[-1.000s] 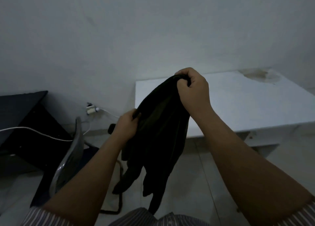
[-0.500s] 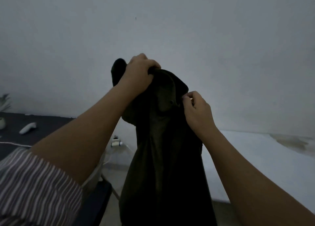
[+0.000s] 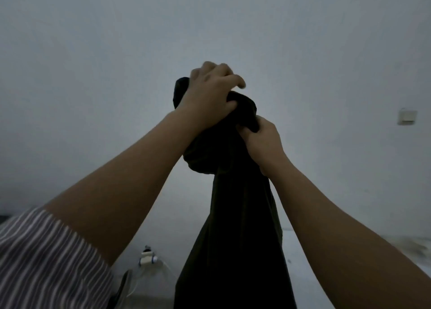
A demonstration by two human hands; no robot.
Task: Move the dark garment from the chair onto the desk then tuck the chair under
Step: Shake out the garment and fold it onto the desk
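Note:
The dark garment (image 3: 235,227) hangs long and straight in front of me, held high against the pale wall. My left hand (image 3: 210,94) grips its bunched top from above. Just below and to the right, my right hand (image 3: 261,141) pinches the fabric near the same bunch. The white desk (image 3: 300,262) shows only as a pale strip at the lower right, partly behind the garment and my right forearm. A sliver of the chair back (image 3: 122,287) appears at the bottom, left of the garment.
A plug with a white cable (image 3: 147,258) sits low on the wall beside the chair. A wall switch (image 3: 407,117) is mounted at the right. My striped sleeve (image 3: 46,262) fills the lower left corner.
Both hands have lifted the garment from waist height to well above the desk, and my view has tilted up toward the wall. My left hand moved to the top of the garment.

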